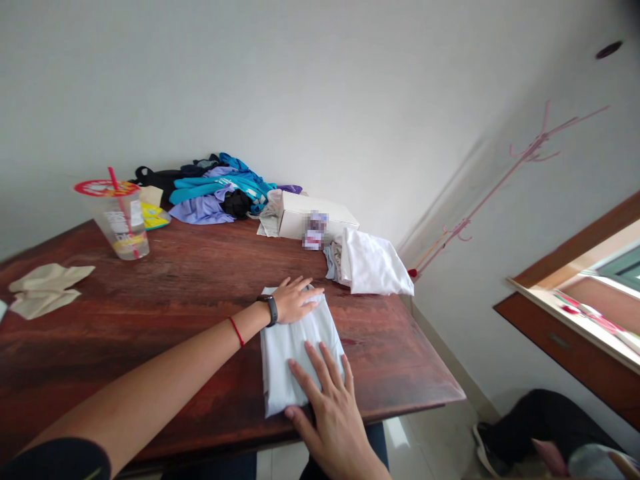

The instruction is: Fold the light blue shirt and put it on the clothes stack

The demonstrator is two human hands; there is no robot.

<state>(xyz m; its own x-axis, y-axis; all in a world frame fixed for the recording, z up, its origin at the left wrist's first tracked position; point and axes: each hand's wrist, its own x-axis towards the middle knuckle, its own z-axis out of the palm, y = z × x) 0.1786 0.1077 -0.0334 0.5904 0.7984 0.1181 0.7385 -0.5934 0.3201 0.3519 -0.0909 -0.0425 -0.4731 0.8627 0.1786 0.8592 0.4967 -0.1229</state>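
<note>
A pale grey-blue folded garment [287, 353] lies flat near the front edge of the wooden table [200, 267]. My left hand [295, 300], with a dark band on the wrist, rests on its far end, fingers spread. Over its near end lies my right hand [325, 400], fingers stretched out and touching the cloth. Neither hand grips anything. The kind of garment cannot be made out in its folded state.
Folded white cloth [377, 260] sits at the table's right, beside a white box [320, 217]. Against the wall is a heap of clothes [220, 190]. At left stand a plastic cup [123, 227] and crumpled napkins [47, 287]. A person's leg [540, 427] shows lower right.
</note>
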